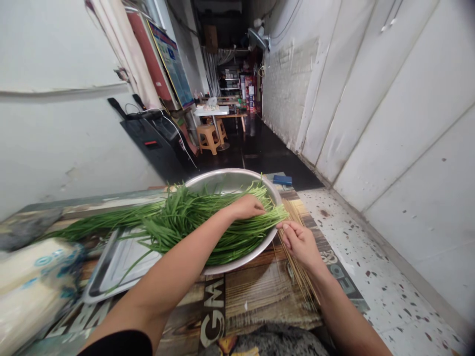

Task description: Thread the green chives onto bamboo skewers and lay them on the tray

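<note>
A wide steel bowl holds a heap of long garlic chives, their pale stem ends pointing right and their green leaves spilling over the left side. My left hand reaches across the heap, fingers curled closed on a bunch of stems. Just outside the bowl's right rim, my right hand is pinched shut close to the stem tips; what lies between its fingertips is too small to make out. Thin bamboo skewers lie on the table under and beside that hand.
A metal tray and a plastic bag of pale contents sit at left on the patterned table. Behind the bowl is a small blue box. Farther off stand a stool and a white table; a wall runs along the right.
</note>
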The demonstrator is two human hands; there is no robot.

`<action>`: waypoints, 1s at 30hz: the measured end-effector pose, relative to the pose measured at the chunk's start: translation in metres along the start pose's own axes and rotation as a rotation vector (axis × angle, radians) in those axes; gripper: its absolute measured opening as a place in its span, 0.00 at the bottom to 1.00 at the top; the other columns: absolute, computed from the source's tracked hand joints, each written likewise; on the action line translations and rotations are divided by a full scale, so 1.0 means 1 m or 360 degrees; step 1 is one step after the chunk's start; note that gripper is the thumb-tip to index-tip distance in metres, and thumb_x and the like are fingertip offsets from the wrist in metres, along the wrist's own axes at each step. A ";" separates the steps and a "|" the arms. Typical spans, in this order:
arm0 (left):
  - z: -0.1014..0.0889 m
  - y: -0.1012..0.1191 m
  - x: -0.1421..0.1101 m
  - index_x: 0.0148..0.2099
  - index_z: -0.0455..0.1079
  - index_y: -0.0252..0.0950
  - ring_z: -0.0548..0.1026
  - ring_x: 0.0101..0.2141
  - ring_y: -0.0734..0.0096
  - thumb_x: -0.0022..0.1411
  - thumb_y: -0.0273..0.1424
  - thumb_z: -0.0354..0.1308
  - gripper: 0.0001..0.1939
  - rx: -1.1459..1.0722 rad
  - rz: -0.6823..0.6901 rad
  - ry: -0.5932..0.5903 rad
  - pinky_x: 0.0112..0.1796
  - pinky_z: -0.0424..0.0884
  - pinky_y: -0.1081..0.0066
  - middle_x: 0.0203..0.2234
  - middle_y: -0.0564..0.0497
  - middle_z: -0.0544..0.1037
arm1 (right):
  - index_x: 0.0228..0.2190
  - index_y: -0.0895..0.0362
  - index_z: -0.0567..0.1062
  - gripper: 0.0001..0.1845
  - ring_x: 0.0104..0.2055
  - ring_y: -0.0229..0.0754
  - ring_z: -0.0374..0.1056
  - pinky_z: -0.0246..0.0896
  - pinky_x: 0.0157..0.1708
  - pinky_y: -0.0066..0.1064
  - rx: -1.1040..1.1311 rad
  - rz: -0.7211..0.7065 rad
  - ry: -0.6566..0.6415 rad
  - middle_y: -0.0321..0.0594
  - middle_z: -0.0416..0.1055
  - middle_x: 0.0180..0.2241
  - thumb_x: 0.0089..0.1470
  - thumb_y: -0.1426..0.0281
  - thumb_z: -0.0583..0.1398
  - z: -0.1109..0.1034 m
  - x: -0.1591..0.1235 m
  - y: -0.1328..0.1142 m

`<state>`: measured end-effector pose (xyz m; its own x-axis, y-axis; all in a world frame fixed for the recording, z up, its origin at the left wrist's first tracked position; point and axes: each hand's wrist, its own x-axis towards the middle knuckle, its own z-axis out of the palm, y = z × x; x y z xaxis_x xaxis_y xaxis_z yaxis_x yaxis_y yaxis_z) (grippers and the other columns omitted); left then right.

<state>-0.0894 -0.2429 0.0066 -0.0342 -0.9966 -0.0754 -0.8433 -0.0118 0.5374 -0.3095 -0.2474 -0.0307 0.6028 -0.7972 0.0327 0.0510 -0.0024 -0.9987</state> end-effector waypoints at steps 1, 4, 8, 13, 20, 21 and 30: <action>0.001 0.000 0.002 0.35 0.81 0.38 0.72 0.28 0.74 0.55 0.32 0.60 0.08 0.0008 0.0017 0.0001 0.30 0.60 0.77 0.26 0.55 0.80 | 0.35 0.61 0.74 0.23 0.13 0.29 0.45 0.37 0.13 0.24 0.0002 0.0007 -0.0002 0.25 0.54 0.13 0.51 0.52 0.59 0.000 0.000 0.000; 0.004 -0.002 0.006 0.36 0.81 0.38 0.73 0.28 0.72 0.53 0.29 0.62 0.09 0.0037 0.0044 -0.0001 0.31 0.61 0.76 0.27 0.53 0.81 | 0.35 0.61 0.74 0.24 0.13 0.29 0.45 0.37 0.13 0.23 0.0008 0.0020 -0.0003 0.24 0.54 0.12 0.51 0.52 0.59 0.000 0.000 0.001; 0.002 -0.006 0.007 0.39 0.81 0.38 0.75 0.31 0.71 0.54 0.28 0.60 0.11 -0.0034 0.0107 -0.0034 0.33 0.63 0.76 0.31 0.52 0.82 | 0.35 0.61 0.74 0.23 0.13 0.28 0.44 0.36 0.12 0.23 0.0030 0.0029 0.0002 0.24 0.53 0.12 0.50 0.52 0.60 -0.002 0.000 0.003; -0.002 -0.004 0.004 0.47 0.78 0.37 0.75 0.31 0.71 0.51 0.26 0.61 0.19 0.0028 0.0122 -0.0090 0.32 0.64 0.77 0.31 0.52 0.82 | 0.35 0.61 0.74 0.23 0.13 0.28 0.44 0.37 0.13 0.23 0.0020 0.0020 -0.0018 0.24 0.54 0.13 0.51 0.52 0.60 -0.002 -0.001 0.002; -0.008 0.010 0.000 0.37 0.80 0.37 0.75 0.31 0.71 0.50 0.25 0.60 0.11 0.0399 -0.0013 -0.0184 0.30 0.63 0.76 0.30 0.51 0.81 | 0.35 0.60 0.74 0.24 0.12 0.28 0.44 0.36 0.12 0.23 0.0020 0.0031 -0.0020 0.24 0.53 0.12 0.51 0.50 0.60 -0.003 -0.001 0.003; -0.009 0.012 -0.001 0.37 0.80 0.37 0.75 0.30 0.71 0.50 0.25 0.61 0.11 0.0452 -0.0038 -0.0204 0.29 0.62 0.76 0.31 0.51 0.81 | 0.35 0.60 0.74 0.24 0.12 0.28 0.44 0.36 0.12 0.23 0.0024 0.0032 -0.0021 0.24 0.53 0.12 0.51 0.50 0.60 -0.003 -0.001 0.003; -0.016 0.008 -0.005 0.37 0.80 0.38 0.75 0.32 0.72 0.51 0.28 0.59 0.11 0.0425 -0.0142 -0.0106 0.30 0.63 0.77 0.31 0.52 0.82 | 0.34 0.60 0.73 0.24 0.11 0.27 0.44 0.36 0.11 0.22 0.0042 0.0100 -0.0029 0.23 0.54 0.12 0.49 0.51 0.60 -0.002 -0.002 -0.002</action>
<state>-0.0872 -0.2397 0.0248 0.0190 -0.9848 -0.1725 -0.9556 -0.0687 0.2866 -0.3123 -0.2473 -0.0292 0.6198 -0.7843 -0.0293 0.0332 0.0635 -0.9974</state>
